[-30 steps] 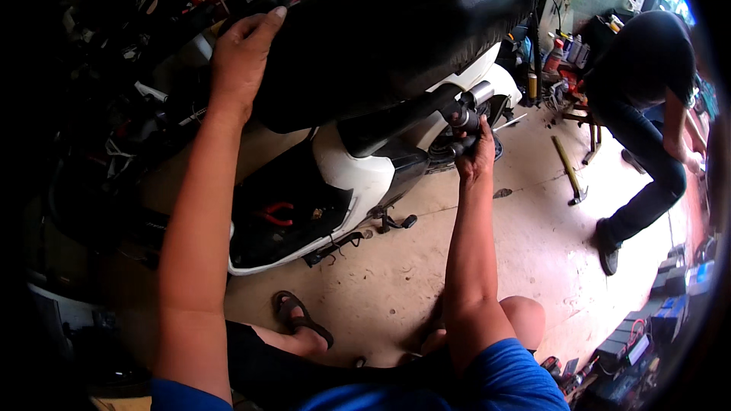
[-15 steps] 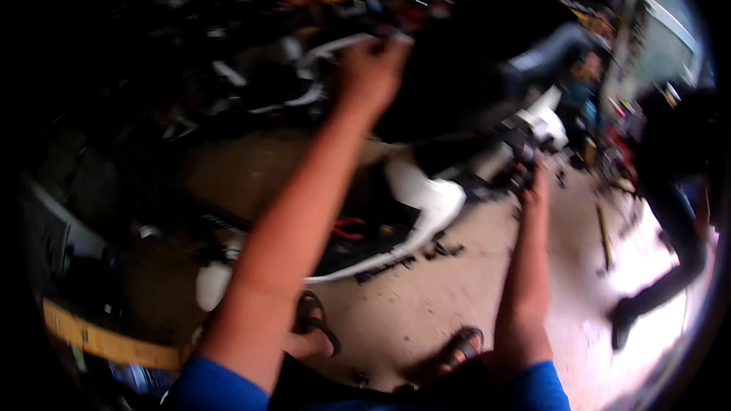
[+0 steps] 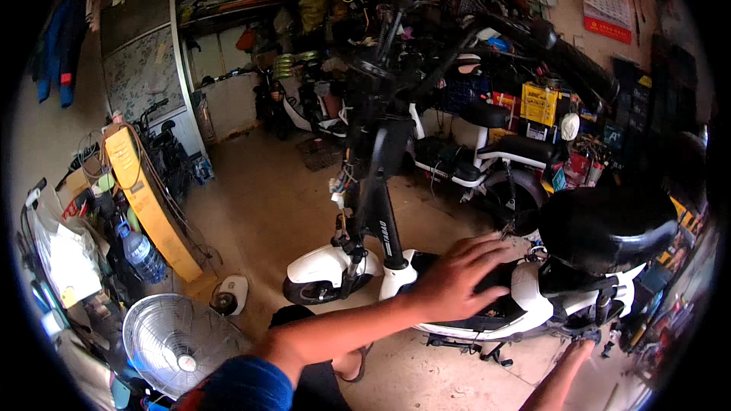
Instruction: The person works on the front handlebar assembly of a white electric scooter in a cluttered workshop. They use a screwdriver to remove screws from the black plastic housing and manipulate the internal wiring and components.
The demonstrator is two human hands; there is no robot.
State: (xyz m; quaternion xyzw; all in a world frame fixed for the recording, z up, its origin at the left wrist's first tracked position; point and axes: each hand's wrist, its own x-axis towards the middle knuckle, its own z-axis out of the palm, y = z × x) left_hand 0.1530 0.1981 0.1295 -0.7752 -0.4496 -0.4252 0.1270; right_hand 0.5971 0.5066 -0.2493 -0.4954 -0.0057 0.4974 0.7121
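A white and black electric scooter stands before me, its black seat (image 3: 609,228) at the right and its bare black steering column (image 3: 381,190) left of centre. My left hand (image 3: 464,278) hovers over the footboard area, fingers spread, with nothing in it. At the lower right, my right hand (image 3: 580,348) reaches to a dark part low under the seat; its fingers look closed there, but what they grip is too small to make out. Loose wires (image 3: 343,190) hang beside the column, above the white front fender (image 3: 335,262).
A metal fan (image 3: 183,346) stands at the lower left, near a yellow upright machine (image 3: 148,198) and a large plastic bottle (image 3: 141,251). Behind the scooter is another white two-wheeler (image 3: 487,148). Crowded shelves, boxes and a yellow box (image 3: 539,103) line the back wall.
My view has swung up and left, bringing the column and fan into sight. My left hand has come down from over the seat to above the footboard. The right hand stays low by the scooter's rear.
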